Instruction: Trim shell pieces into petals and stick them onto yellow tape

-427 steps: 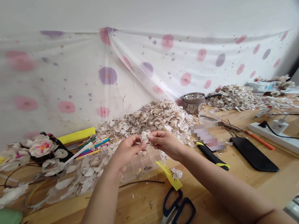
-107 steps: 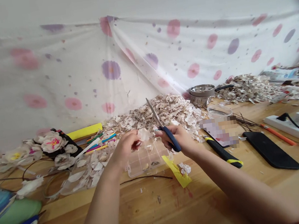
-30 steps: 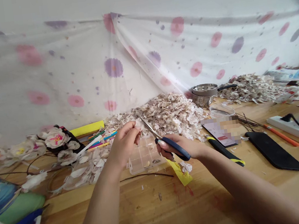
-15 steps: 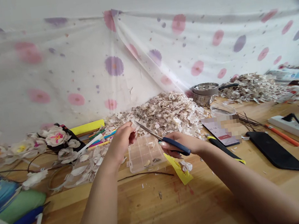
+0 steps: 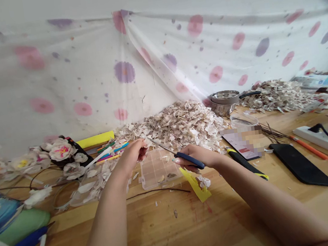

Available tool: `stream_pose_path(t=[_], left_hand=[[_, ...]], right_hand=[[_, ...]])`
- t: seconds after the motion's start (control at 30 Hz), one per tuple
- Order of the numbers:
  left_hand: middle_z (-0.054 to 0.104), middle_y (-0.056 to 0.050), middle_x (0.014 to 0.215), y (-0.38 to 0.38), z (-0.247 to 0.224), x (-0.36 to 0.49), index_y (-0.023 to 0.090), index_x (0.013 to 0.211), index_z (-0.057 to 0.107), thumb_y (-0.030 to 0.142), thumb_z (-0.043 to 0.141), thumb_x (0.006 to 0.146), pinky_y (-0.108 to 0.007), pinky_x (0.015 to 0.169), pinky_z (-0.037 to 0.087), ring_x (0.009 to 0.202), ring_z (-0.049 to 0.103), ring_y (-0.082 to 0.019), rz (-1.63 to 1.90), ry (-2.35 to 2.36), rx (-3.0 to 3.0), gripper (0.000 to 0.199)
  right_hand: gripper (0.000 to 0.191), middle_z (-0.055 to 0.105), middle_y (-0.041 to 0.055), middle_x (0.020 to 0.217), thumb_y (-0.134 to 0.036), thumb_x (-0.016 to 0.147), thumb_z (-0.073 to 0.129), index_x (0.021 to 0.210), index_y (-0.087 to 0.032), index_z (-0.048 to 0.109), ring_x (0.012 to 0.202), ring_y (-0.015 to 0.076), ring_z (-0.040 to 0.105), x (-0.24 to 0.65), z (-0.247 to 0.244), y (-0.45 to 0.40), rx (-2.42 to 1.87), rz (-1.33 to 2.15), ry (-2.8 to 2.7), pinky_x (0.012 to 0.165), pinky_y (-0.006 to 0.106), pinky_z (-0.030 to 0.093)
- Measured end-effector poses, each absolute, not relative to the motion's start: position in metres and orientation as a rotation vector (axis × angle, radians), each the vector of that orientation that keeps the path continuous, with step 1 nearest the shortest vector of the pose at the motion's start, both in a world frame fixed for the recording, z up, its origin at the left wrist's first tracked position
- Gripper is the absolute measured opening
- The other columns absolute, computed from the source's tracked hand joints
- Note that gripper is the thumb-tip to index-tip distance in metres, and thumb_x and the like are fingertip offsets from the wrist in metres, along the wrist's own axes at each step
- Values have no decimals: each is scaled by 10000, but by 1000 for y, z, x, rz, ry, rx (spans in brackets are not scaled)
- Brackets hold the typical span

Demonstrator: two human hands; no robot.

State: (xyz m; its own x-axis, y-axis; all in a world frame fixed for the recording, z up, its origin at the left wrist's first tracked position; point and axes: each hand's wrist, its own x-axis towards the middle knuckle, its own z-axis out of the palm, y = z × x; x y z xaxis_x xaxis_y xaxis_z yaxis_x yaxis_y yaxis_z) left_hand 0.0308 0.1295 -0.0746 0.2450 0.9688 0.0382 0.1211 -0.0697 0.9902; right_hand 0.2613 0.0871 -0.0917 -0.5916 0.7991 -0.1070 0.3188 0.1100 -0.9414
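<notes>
My right hand (image 5: 194,157) is wrapped round the handles of dark blue scissors (image 5: 189,160). Their blades point up and left, with the tips close to my left hand (image 5: 134,153). The fingers of my left hand are pinched together; a small pale piece seems to be at the fingertips, too small to make out. Beneath both hands lies a clear compartment box (image 5: 155,172) with a few small bits in it. A large heap of pale flakes (image 5: 182,126) rises just behind the hands. Beside the box is a yellow strip (image 5: 197,187).
Pale flowers (image 5: 61,150), coloured sticks and a green-blue object (image 5: 12,211) are at the left. To the right stand a metal pan (image 5: 224,103), a phone (image 5: 238,145), a black case (image 5: 300,163) and a power strip (image 5: 326,140). A thin dark wire (image 5: 160,190) lies in front.
My left hand has shifted slightly left and turned a little. The scissors have moved slightly left, and their handles look closer together.
</notes>
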Motion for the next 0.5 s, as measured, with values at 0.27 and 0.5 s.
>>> stream_pose_path(t=[0.27,0.5], left_hand=[[481,31,561,136,-82,31,186,599,500,340,558,657,-222,463,285,508,404,-112,1060,1202,1433,174],[464,39,511,138,-85,31,185,545,488,331,584,613,-223,460,277,478,409,-115,1042,1288,1449,188]], right_hand=[[469,471,-47,449,-594,777,548,605,-161,501,390,67,435,257,-101,91,-1248,1350,-1975,413,188,319],[383,612,37,585,-524,797,539,652,-172,581,543,152,535,249,-120,100,-1773,310,-2212,616,278,391]])
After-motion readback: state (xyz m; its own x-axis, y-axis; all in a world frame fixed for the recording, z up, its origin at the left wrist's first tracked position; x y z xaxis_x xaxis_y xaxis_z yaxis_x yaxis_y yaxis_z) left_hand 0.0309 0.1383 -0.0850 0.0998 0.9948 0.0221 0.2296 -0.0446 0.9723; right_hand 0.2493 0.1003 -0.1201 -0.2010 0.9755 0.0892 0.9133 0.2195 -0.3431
